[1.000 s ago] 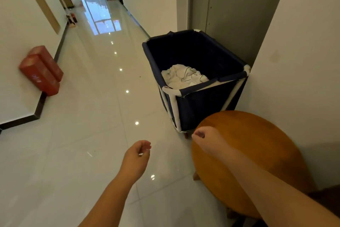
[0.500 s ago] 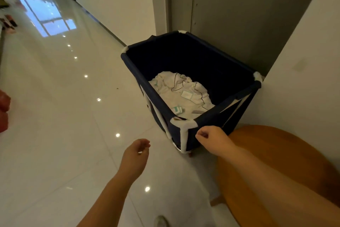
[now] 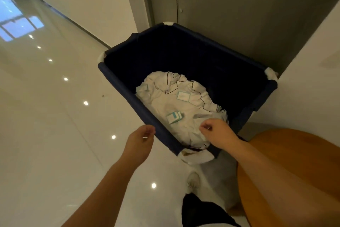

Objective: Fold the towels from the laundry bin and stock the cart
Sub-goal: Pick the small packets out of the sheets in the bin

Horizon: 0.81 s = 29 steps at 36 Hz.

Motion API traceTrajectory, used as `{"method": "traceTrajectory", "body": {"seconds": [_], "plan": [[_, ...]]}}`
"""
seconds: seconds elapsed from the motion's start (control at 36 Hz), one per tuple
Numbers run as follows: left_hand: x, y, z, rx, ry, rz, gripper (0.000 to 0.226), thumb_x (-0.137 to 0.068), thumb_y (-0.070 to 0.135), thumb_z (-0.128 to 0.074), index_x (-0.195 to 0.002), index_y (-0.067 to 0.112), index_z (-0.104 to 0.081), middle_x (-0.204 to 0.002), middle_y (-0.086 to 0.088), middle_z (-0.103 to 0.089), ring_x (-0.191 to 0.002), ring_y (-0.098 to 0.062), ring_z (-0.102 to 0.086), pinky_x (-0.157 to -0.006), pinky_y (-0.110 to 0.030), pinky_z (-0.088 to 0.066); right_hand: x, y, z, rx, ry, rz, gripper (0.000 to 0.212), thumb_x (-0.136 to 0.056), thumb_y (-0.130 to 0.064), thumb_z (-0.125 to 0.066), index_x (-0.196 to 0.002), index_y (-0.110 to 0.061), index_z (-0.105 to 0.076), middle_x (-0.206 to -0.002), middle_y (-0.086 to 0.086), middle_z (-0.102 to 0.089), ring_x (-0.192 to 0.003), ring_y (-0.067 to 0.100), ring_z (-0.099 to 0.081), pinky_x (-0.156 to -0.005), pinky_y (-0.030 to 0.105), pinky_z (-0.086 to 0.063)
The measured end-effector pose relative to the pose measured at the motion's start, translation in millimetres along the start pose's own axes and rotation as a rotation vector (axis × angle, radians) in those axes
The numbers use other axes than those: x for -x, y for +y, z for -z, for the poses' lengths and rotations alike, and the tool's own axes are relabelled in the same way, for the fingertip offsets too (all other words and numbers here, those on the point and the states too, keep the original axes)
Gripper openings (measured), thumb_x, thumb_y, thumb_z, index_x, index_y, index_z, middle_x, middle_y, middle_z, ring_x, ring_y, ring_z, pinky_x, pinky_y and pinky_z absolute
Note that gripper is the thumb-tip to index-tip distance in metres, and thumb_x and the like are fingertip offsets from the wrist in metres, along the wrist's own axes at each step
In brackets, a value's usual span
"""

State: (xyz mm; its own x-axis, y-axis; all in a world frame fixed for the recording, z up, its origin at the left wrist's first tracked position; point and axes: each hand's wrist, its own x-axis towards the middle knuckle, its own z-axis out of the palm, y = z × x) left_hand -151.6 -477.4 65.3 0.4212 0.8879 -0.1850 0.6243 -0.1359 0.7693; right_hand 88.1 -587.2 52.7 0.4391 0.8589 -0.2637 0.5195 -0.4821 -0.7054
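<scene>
The white towels (image 3: 174,105) lie crumpled at the bottom of the dark blue laundry bin (image 3: 184,52), with small paper cards (image 3: 173,116) on top; the bin stands on the shiny floor (image 3: 55,116) beside a round wooden table (image 3: 294,144). The left hand (image 3: 140,140) is just beside the near rim, fingers loosely curled, holding nothing; the right hand (image 3: 217,133) hangs over the towels, also loosely curled and holding nothing.

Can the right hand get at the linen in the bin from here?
Probably yes. The right hand is over the bin's open top, just above the linen, and nothing lies between them. Only small packets sit on the pile.
</scene>
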Motion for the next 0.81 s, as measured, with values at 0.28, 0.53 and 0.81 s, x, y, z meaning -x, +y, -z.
{"method": "traceTrajectory", "body": {"seconds": [0.28,0.53,0.81], "plan": [[-131.0,20.9,-7.1,-0.017,-0.081,0.026,0.021,-0.093,0.008,-0.056,-0.109,0.018,-0.065,-0.101,0.005,-0.068,-0.094,-0.008,-0.063,-0.087,-0.020,-0.046,-127.1,10.6,21.8,-0.003,0.010,-0.045,0.016,-0.090,-0.023,-0.062,-0.093,-0.011,-0.072,-0.085,-0.003,-0.065,-0.079,0.009,-0.058,-0.074,0.022,-0.045],[-233.3,32.6,-29.7,-0.034,-0.257,-0.012,0.029,-0.093,0.006,-0.054,-0.091,0.034,-0.058,-0.095,0.005,-0.067,-0.091,-0.011,-0.064,-0.073,-0.011,-0.045,-185.4,29.4,33.1,-0.053,0.055,-0.190,0.016,-0.091,-0.022,-0.061,-0.093,-0.011,-0.071,-0.088,-0.005,-0.064,-0.085,0.014,-0.061,-0.079,0.026,-0.048],[-360.6,-1.6,-56.5,-0.072,-0.494,-0.065,0.027,-0.092,-0.003,-0.051,-0.091,0.022,-0.060,-0.095,0.001,-0.065,-0.085,-0.011,-0.059,-0.076,-0.015,-0.040,-235.2,53.7,4.6,-0.061,0.120,-0.515,0.019,-0.092,-0.026,-0.059,-0.099,-0.011,-0.070,-0.097,0.004,-0.067,-0.092,0.019,-0.061,-0.085,0.030,-0.050]]}}
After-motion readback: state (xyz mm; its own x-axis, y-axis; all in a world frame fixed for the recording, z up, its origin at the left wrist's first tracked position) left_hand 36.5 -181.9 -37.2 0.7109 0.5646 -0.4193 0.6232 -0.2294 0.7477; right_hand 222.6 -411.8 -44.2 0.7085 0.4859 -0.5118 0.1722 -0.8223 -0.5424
